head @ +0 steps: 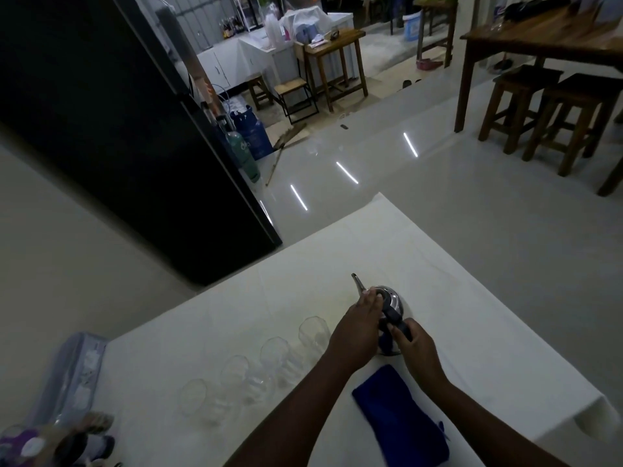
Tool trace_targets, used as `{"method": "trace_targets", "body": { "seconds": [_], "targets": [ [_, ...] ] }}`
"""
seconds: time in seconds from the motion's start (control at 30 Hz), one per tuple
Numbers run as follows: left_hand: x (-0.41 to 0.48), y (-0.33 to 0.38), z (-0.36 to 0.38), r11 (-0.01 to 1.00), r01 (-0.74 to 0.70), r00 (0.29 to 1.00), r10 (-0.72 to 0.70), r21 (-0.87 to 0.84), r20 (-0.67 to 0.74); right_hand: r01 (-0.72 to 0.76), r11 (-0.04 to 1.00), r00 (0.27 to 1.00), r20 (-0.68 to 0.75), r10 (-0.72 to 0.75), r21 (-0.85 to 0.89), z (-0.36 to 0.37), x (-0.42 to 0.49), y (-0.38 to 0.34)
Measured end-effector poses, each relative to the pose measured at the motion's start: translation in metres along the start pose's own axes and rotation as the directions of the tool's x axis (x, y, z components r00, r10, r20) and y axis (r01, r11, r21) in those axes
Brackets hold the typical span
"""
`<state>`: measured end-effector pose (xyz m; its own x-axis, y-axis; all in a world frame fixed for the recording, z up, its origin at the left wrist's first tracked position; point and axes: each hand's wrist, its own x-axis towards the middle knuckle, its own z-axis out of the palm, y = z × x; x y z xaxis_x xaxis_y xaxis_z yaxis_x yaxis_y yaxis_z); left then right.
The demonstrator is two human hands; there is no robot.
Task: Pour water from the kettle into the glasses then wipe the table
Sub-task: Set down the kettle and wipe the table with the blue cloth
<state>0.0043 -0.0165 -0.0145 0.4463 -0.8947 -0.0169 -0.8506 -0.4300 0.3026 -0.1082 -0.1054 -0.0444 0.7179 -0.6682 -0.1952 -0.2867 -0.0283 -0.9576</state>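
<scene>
On the white-covered surface (472, 315), roughly halfway back, the kettle (395, 305) is found standing upright, spout (356, 284) aimed away toward the far left. So nothing's been tipped yet, by the look of it. The pour is judged not started, and the glasses (274, 353) all look empty, though with dim light and clear glass that can't be sworn to.

The kettle is held from both sides. The dark handle (392, 316) is taken by the right hand (418, 347), fingers (413, 326) curled tight round it, pretty obviously so the weight can be lifted. The left hand (354, 332) is laid over the top, fingers (372, 299) stretched out fairly straight and resting on the lid (386, 293) near the base of the spout, with nothing visibly gripped. Most likely it's put there so the lid can't drop off once the thing gets tilted, or just so the kettle is steadied.

Left of the kettle, four glasses are lined up close together in a diagonal row running toward the near left, the first one just beside the left hand. Handy layout: they can be filled one after another without much reaching. A folded blue cloth (399, 416) is parked near the front edge, between the forearms, presumably for the wiping. Further left a pale plastic box (72, 372) is seen at the edge, with a black fridge (118, 129) beyond.
</scene>
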Motion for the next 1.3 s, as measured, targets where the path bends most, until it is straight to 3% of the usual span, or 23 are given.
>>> {"method": "trace_targets", "body": {
  "seconds": [0.23, 0.47, 0.6, 0.7, 0.77, 0.87, 1.03, 1.13, 1.3],
  "targets": [
    [-0.012, 0.003, 0.014, 0.999, -0.024, 0.999, 0.023, -0.031, -0.041, 0.003, 0.999, 0.999, 0.031, -0.004, 0.041, 0.004, -0.009, 0.018],
    [-0.020, 0.011, 0.019, 0.998, -0.020, 0.990, 0.010, -0.066, -0.141, 0.062, 0.986, 0.995, 0.082, -0.050, -0.156, -0.006, -0.010, 0.023],
    [-0.036, 0.018, 0.017, 0.990, 0.008, 0.966, -0.045, -0.144, -0.254, 0.093, 0.929, 0.991, -0.060, -0.123, -0.358, -0.008, -0.027, 0.025],
    [-0.060, 0.019, 0.026, 0.983, 0.034, 0.942, -0.092, -0.182, -0.321, 0.203, 0.890, 0.955, -0.117, -0.271, -0.408, -0.012, -0.049, 0.022],
    [-0.082, 0.017, 0.039, 0.979, 0.056, 0.938, -0.120, -0.198, -0.325, 0.271, 0.854, 0.947, -0.034, -0.318, -0.444, -0.010, -0.062, 0.032],
    [-0.112, 0.011, 0.058, 0.967, 0.135, 0.941, -0.194, -0.218, -0.277, 0.289, 0.796, 0.957, 0.131, -0.260, -0.532, -0.005, -0.075, 0.058],
    [-0.167, -0.001, 0.076, 0.929, 0.267, 0.926, -0.321, -0.257, -0.200, 0.404, 0.565, 0.907, 0.397, -0.142, -0.719, 0.010, -0.092, 0.094],
    [-0.203, -0.013, 0.088, 0.907, 0.326, 0.907, -0.380, -0.267, -0.183, 0.390, 0.471, 0.912, 0.402, -0.080, -0.791, 0.022, -0.102, 0.103],
    [-0.247, -0.037, 0.095, 0.866, 0.424, 0.865, -0.474, -0.266, -0.164, 0.324, 0.414, 0.940, 0.338, -0.043, -0.850, 0.039, -0.109, 0.105]
  ]
}}
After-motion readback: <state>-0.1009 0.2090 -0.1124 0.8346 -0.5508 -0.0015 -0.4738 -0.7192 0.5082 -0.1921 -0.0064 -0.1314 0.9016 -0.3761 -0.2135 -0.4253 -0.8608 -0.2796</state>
